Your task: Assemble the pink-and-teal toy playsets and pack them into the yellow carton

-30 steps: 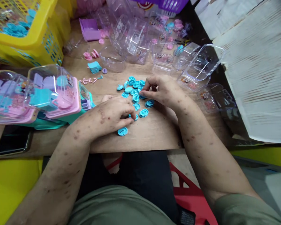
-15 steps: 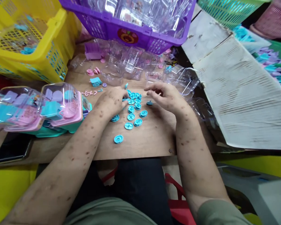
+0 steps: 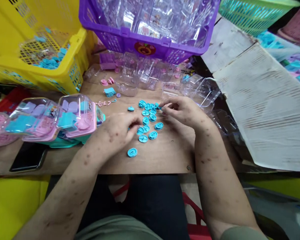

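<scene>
Several turquoise oval plastic discs [image 3: 153,135] lie loosely on the brown table in front of me, some with a cross of ribs showing. My left hand [image 3: 121,130] is low at the left side of these discs, thumb and fingers apart, beside a disc [image 3: 140,130] near the thumb tip. Whether it touches that disc I cannot tell. At the top right of the group, my right hand [image 3: 183,109] pinches a small turquoise piece [image 3: 157,106] between its fingertips; the fingers partly hide it. A single disc [image 3: 132,152] lies apart, nearer the table's front edge.
Clear plastic cases [image 3: 148,75] lie behind the discs, below a purple basket [image 3: 145,48] full of more. Filled toy boxes [image 3: 76,115] and a phone [image 3: 27,156] are at left, with a yellow basket [image 3: 72,71] behind. A white board [image 3: 262,103] stands at right.
My left hand has moved back toward me, uncovering a disc at the upper left. My right fingertips have closed on a turquoise piece. The whole view has shifted slightly.
</scene>
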The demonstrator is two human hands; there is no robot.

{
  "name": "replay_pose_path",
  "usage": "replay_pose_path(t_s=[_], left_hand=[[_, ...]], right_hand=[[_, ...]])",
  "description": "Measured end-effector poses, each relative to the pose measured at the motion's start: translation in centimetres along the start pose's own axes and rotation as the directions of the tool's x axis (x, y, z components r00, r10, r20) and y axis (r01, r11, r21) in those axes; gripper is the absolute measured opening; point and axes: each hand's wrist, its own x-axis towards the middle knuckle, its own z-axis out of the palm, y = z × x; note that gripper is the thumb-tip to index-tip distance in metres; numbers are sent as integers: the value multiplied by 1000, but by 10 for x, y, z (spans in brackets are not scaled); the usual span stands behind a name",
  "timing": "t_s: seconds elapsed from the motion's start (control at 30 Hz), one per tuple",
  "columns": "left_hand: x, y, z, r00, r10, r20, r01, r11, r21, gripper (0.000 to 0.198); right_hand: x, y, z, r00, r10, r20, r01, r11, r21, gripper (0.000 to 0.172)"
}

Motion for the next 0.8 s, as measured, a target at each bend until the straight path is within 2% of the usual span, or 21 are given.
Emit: replay_pose_path(t_s=[0.1, 0.17, 0.27, 0.43, 0.57, 0.8], left_hand=[[-5, -4, 15, 997, -24, 77, 14, 991, 135, 15], [-6, -6, 23, 997, -27, 65, 13, 978, 206, 16], [-7, -8, 30, 1000, -1, 15, -3, 958, 287, 15], [-9, -6, 30, 999, -34, 19, 28, 958, 286, 22], [-10, -9, 31, 1000, -17, -17, 21, 961, 275, 22], [-11, -15, 32, 1000, -3, -12, 6, 967, 254, 19]], right_hand=[[2, -4, 3, 993, -100, -59, 99, 995, -20, 34], [2, -8, 6, 982, -173, -71, 172, 985, -18, 30], [0, -19, 13, 976, -218, 1, 218, 975, 34, 27], [-4, -34, 23, 960, -234, 156, 245, 968, -60, 6], [-1, -32, 29, 950, -227, 215, 260, 956, -135, 7], [3, -23, 31, 889, -357, 285, 383, 923, -37, 8]])
